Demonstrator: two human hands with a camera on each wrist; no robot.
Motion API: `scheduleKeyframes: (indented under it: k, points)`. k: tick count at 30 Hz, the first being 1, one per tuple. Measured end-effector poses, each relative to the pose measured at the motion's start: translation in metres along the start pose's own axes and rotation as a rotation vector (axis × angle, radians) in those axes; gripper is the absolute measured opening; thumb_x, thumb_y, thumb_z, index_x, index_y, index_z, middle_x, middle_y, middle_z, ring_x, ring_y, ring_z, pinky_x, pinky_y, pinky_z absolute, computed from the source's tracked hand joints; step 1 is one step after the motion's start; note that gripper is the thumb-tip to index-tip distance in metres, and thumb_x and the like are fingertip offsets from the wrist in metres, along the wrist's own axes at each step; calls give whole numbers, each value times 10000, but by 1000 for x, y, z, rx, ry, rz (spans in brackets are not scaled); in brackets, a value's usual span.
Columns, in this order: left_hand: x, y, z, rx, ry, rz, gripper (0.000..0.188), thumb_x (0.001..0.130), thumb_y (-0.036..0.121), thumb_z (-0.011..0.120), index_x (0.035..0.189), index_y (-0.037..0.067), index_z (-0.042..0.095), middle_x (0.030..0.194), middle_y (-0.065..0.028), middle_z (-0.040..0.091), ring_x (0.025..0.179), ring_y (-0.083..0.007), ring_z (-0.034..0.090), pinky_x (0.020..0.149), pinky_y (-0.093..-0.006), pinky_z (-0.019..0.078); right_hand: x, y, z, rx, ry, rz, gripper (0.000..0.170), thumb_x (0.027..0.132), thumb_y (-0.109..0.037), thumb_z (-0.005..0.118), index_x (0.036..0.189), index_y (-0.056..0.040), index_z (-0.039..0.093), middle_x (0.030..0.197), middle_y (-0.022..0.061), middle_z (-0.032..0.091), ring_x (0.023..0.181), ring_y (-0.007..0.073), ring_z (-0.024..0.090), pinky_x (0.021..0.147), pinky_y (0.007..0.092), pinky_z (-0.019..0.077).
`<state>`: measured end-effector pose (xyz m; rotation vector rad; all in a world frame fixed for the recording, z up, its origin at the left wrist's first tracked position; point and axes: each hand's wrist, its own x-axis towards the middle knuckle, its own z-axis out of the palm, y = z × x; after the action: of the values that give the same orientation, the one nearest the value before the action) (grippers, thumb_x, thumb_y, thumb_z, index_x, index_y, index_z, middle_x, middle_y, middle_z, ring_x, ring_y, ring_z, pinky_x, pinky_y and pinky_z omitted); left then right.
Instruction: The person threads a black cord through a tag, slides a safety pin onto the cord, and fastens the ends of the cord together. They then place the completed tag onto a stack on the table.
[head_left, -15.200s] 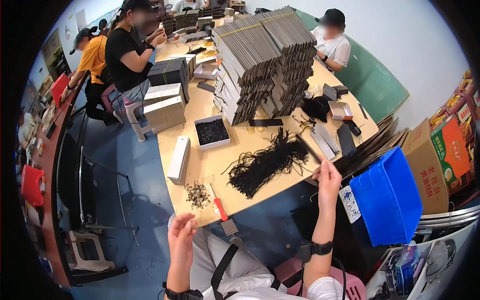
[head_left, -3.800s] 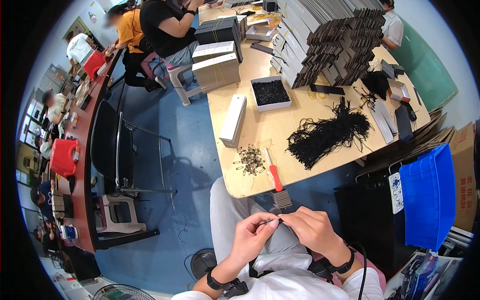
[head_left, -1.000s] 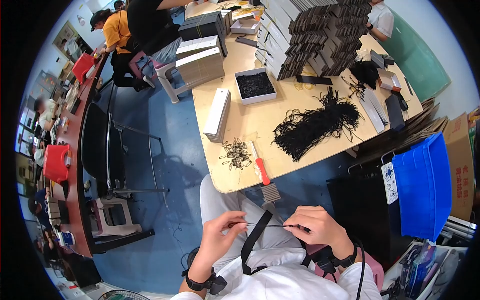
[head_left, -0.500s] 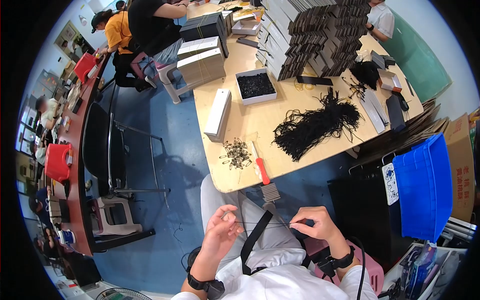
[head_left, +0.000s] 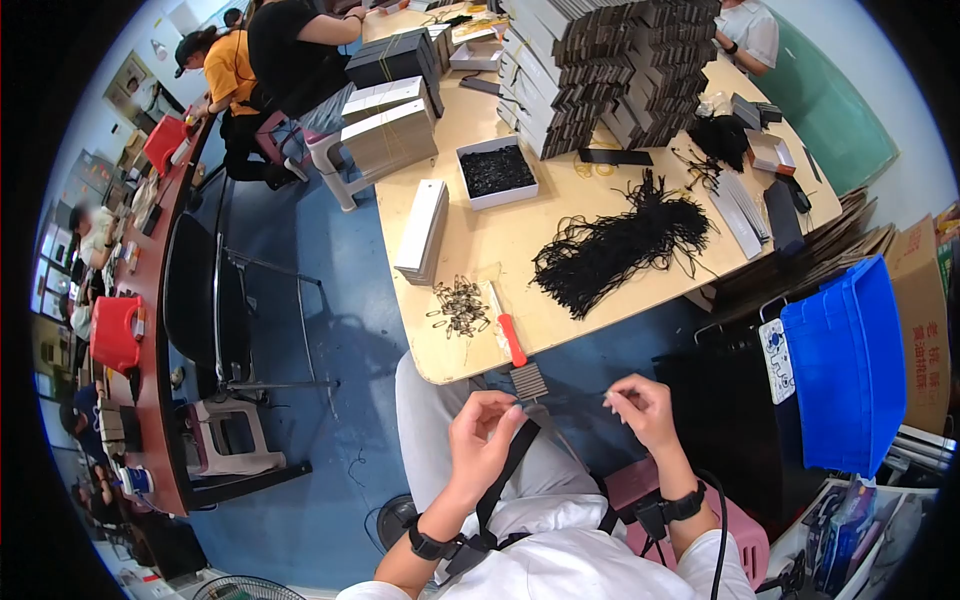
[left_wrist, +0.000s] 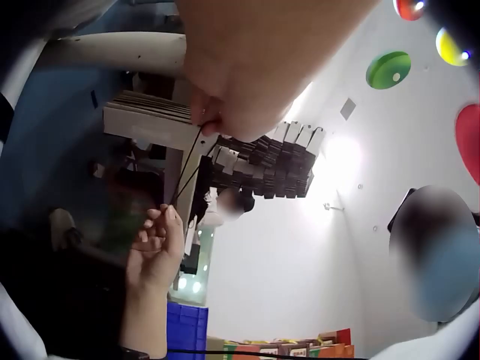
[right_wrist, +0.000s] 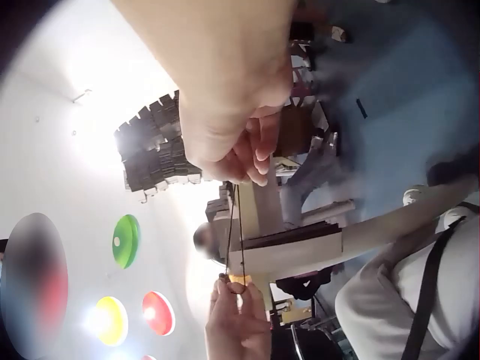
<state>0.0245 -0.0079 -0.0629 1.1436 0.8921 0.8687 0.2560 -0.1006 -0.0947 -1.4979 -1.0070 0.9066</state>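
My left hand (head_left: 480,440) and right hand (head_left: 645,412) are raised over the lap, apart from each other. A thin black cord (right_wrist: 238,232) is stretched between them in two strands, plain in both wrist views. The left fingers pinch one end, where the right wrist view shows a loop; the right fingertips pinch the other end. Ahead on the table (head_left: 420,340) lies a bundle of loose black cords (head_left: 620,245). A heap of small metal pins (head_left: 460,307) sits near the table corner, beside a red-handled tool (head_left: 512,340).
A white box (head_left: 510,200) of small black pieces and a stack of white cards (head_left: 422,232) stand farther back. Behind them rises a tall stack of grey boards (head_left: 560,90). At right is a blue bin (head_left: 845,370); other people work around the room.
At first my right hand was by the cord bundle; later both hands met at the lap with the cord. In the last half second they have spread farther apart, the right moving forward.
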Motion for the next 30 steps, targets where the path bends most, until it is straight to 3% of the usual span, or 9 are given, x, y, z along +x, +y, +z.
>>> scheduleKeyframes:
  k: [2,3,5,8,11,14,22,27,30]
  points:
    - [6,1,7,433,82,275,87,837,-53,657,896,-4,618,864,-82,635,768,-155,639,715,-266,515,8,14,7,118,35,173,57,846,-48,654,858,3,677,749,41,672,661,75,613,551,197,465]
    - [7,0,8,431,77,278,87,837,-53,657,896,-4,618,864,-82,635,768,-155,639,715,-266,515,11,24,11,117,40,170,57,846,-48,654,858,3,677,749,41,672,661,75,613,551,197,465]
    - [8,-3,8,743,161,487,109,782,-61,691,839,21,647,837,-94,629,741,-202,629,668,-287,503,15,47,23,121,-22,227,81,857,-68,658,875,7,679,753,36,672,669,68,604,547,202,461]
    - [8,0,8,849,189,606,171,717,-75,714,830,43,661,812,-86,620,736,-244,608,629,-311,486,12,83,39,162,-106,247,105,872,-97,657,918,-9,690,770,38,678,645,74,587,530,210,441]
    - [7,-3,5,926,173,690,215,686,-43,718,851,91,680,805,-39,623,729,-218,600,602,-324,490,2,94,52,202,-192,296,115,881,-114,655,928,-17,694,777,29,681,627,60,571,509,197,418]
    - [7,-2,6,955,152,777,220,674,-64,726,844,65,671,803,-56,619,737,-242,589,619,-326,472,-9,97,57,247,-251,313,136,880,-145,671,926,-20,701,774,25,684,630,55,563,517,198,414]
    - [7,-8,6,939,165,738,277,662,-45,709,891,106,674,816,-38,613,758,-240,594,626,-343,493,-12,79,48,263,-232,321,141,883,-126,664,940,-1,692,755,33,675,663,73,589,562,213,442]
    - [6,-10,9,938,155,714,299,666,-41,697,925,107,668,840,-53,597,788,-255,573,669,-367,460,5,67,33,312,-19,288,148,907,-156,624,921,-15,666,714,45,660,580,61,549,494,196,391]
    - [6,-10,8,956,130,723,326,645,-35,685,932,120,677,873,-48,587,826,-250,559,717,-372,429,17,59,28,302,6,234,157,909,-171,622,907,-19,658,699,46,650,542,54,519,470,184,361]
